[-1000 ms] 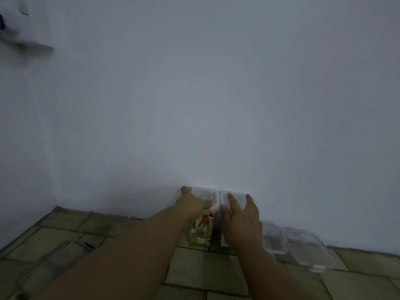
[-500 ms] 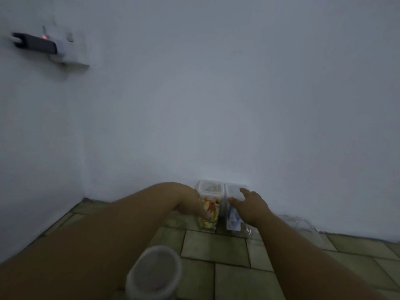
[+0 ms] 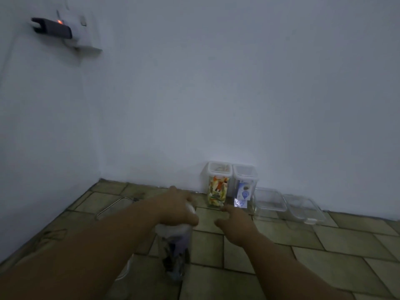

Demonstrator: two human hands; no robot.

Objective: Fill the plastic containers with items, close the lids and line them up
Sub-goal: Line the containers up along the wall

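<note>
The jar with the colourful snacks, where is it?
The jar with the colourful snacks stands on the floor against the white wall, touching the jar with blue packets on its right.

Dim room corner, plain white walls [image 3: 238,83], olive tiled floor [image 3: 324,256], wall socket with plugged adapter [image 3: 52,29]

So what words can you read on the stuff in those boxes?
None can be read.
Colourful packet in the left tall container: print too blurred.
Blue-and-white packet in the right tall container: a round blue logo, words too small.
</note>
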